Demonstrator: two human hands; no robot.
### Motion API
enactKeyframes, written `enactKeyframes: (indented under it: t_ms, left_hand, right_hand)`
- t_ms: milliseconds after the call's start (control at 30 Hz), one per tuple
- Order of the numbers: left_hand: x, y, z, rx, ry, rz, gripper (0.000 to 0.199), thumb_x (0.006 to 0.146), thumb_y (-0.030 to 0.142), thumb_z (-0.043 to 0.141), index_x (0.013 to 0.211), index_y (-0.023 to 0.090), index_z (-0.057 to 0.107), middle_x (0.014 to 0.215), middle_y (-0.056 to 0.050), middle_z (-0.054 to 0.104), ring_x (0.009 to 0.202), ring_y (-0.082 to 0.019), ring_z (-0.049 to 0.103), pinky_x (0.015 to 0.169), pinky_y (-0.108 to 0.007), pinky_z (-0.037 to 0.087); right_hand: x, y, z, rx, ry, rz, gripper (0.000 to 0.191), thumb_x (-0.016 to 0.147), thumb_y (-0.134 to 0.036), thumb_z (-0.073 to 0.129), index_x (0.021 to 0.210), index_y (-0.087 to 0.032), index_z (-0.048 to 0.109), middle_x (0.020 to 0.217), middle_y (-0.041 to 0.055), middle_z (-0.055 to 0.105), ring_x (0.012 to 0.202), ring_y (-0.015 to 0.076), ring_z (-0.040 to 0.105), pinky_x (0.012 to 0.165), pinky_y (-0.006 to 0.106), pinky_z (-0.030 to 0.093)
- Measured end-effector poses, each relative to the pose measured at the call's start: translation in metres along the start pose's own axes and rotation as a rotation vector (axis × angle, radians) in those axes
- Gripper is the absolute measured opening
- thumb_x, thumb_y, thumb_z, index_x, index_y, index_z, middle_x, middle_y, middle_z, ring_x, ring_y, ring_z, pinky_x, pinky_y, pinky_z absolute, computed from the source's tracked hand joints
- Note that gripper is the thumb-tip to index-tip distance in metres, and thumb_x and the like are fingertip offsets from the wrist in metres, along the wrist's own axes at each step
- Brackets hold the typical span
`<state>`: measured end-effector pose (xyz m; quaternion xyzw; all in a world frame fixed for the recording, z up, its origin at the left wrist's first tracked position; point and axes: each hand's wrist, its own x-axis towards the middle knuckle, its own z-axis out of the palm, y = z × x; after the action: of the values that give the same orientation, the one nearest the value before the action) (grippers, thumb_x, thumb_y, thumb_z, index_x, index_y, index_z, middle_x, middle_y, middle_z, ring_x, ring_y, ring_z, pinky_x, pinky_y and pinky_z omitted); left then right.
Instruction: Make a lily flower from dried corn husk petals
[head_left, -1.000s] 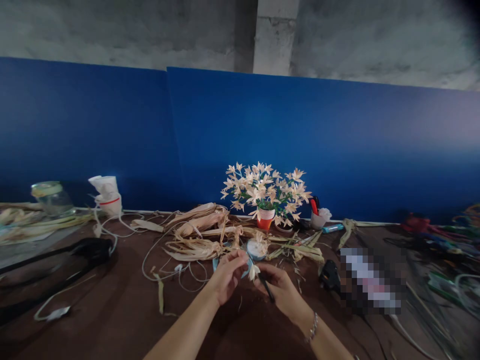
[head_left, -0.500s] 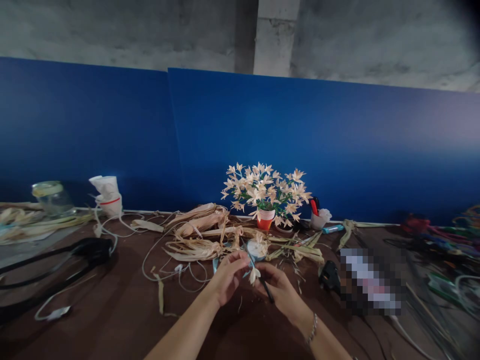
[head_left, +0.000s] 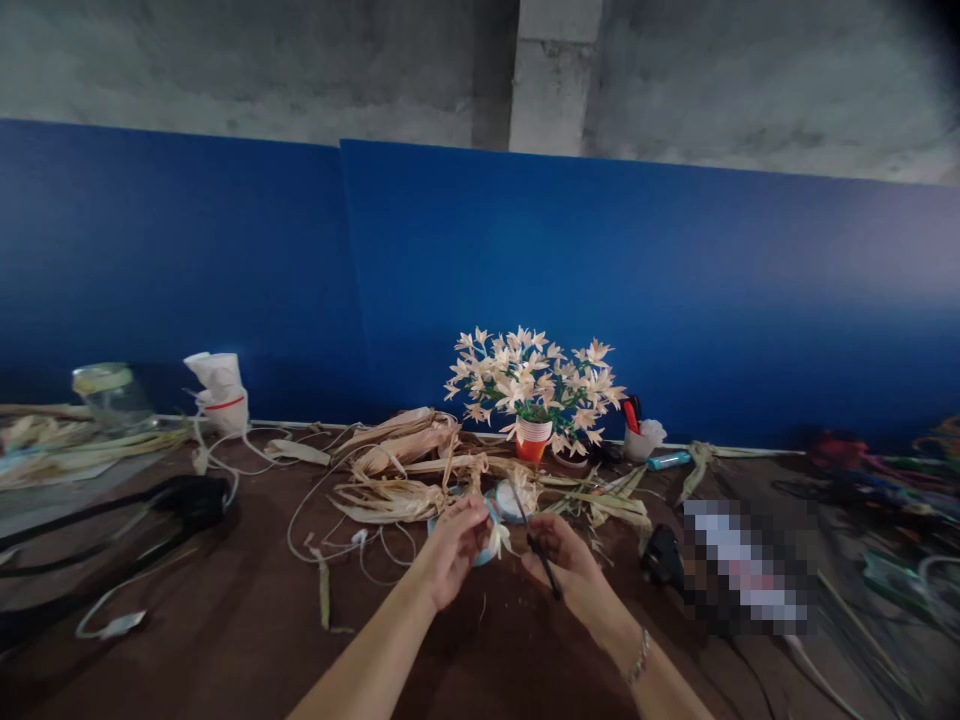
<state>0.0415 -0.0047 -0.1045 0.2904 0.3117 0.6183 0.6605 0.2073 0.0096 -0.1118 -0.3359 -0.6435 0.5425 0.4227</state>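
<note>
Right hand [head_left: 568, 572] and dark slim tool [head_left: 543, 562] have swung out toward three o'clock, opening a gap beside the small pale flower [head_left: 498, 538], which has shifted slightly toward nine with the left hand [head_left: 456, 550]. Left grip pinches the flower near its base, apparently to leave the petals free; right grip is closed around the tool's dark handle, its thin tip angled toward eleven, probably to keep it ready yet clear of them. Dry husks [head_left: 409, 445] lie at eleven o'clock on the bench [head_left: 255, 610], seemingly for easy reach; a potted bouquet [head_left: 529, 385] stands upright at one, perhaps for safety. Between the hands, the flower shows narrow, pointed petals flaring toward five, creamy white; finer detail is blurred.
</note>
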Motion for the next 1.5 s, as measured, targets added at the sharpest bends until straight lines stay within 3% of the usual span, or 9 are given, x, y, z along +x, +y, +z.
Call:
enactKeyframes:
  t_ms: [167,300,433,533,667,933,1033,1300,1500]
  left_hand:
    - [0.003,0.018,-0.008,0.017,0.126,0.143,0.016,0.059,0.02,0.065,0.071,0.014,0.056,0.049,0.007,0.045,0.04,-0.002,0.038,0.035,-0.013,0.02]
    - [0.005,0.026,-0.013,-0.037,0.223,0.227,0.016,0.056,0.016,0.067,0.058,0.013,0.051,0.055,0.006,0.053,0.041,0.0,0.038,0.039,-0.01,0.029]
    - [0.006,0.027,-0.014,-0.124,0.228,0.173,0.018,0.055,0.009,0.067,0.07,0.013,0.058,0.063,0.001,0.06,0.046,-0.001,0.046,0.044,-0.01,0.039]
    - [0.006,0.023,-0.012,-0.157,0.191,0.102,0.023,0.059,0.006,0.064,0.081,0.011,0.061,0.065,-0.001,0.06,0.048,-0.002,0.048,0.042,-0.009,0.039]
    - [0.008,0.016,-0.013,-0.177,0.089,0.034,0.017,0.063,0.008,0.064,0.08,0.008,0.061,0.061,0.0,0.054,0.043,0.0,0.042,0.029,-0.007,0.025]
    - [0.008,0.005,-0.009,-0.202,-0.003,-0.003,0.01,0.064,0.012,0.066,0.066,0.009,0.057,0.052,0.005,0.04,0.042,0.0,0.035,0.029,-0.007,0.021]
    - [0.008,0.001,-0.008,-0.208,-0.011,-0.018,0.011,0.066,0.015,0.065,0.067,0.008,0.056,0.057,0.004,0.042,0.043,0.001,0.034,0.029,-0.007,0.02]
    - [0.002,-0.012,0.004,-0.25,-0.033,-0.164,0.014,0.07,0.018,0.062,0.069,0.005,0.056,0.054,0.005,0.038,0.038,0.002,0.028,0.028,-0.006,0.018]
    - [-0.007,-0.019,0.016,-0.217,0.041,-0.26,0.018,0.066,0.02,0.065,0.063,0.009,0.052,0.051,0.006,0.037,0.037,0.002,0.028,0.028,-0.007,0.012]
  right_hand:
    - [-0.005,0.007,-0.016,-0.5,0.01,-0.016,0.019,0.062,-0.023,0.061,0.078,-0.019,0.051,0.06,-0.0029,0.053,0.056,0.0113,0.047,0.052,0.021,0.036]
    - [-0.013,-0.001,-0.014,-0.823,-0.081,0.006,0.016,0.06,-0.017,0.055,0.076,-0.02,0.054,0.063,-0.0015,0.057,0.059,0.0127,0.05,0.053,0.021,0.033]
    - [-0.02,-0.005,-0.002,-0.929,-0.181,-0.005,0.026,0.057,-0.016,0.055,0.083,-0.021,0.055,0.078,0.0005,0.06,0.071,0.0151,0.053,0.061,0.021,0.034]
    - [-0.022,-0.003,0.007,-0.934,-0.212,-0.057,0.033,0.055,-0.017,0.057,0.087,-0.02,0.054,0.09,0.0025,0.057,0.082,0.0165,0.051,0.071,0.022,0.035]
    - [-0.021,0.001,0.013,-0.936,-0.206,-0.085,0.034,0.053,-0.019,0.061,0.087,-0.019,0.056,0.096,0.0042,0.052,0.087,0.0177,0.048,0.074,0.023,0.035]
    - [-0.018,0.007,0.006,-0.829,-0.259,-0.019,0.048,0.047,-0.017,0.066,0.095,-0.021,0.059,0.082,0.0012,0.055,0.073,0.0154,0.05,0.065,0.023,0.038]
    - [-0.016,0.007,0.005,-0.683,-0.311,0.002,0.039,0.056,-0.017,0.061,0.094,-0.021,0.061,0.079,0.0012,0.06,0.067,0.0147,0.053,0.059,0.022,0.04]
    - [0.001,0.008,0.005,-0.415,0.171,-0.334,0.029,0.073,-0.011,0.045,0.099,-0.019,0.056,0.09,0.0048,0.062,0.079,0.016,0.057,0.07,0.026,0.046]
    - [-0.003,-0.001,0.001,-0.481,0.149,-0.503,0.021,0.076,-0.014,0.046,0.091,-0.022,0.058,0.087,0.0053,0.056,0.081,0.016,0.053,0.071,0.026,0.045]
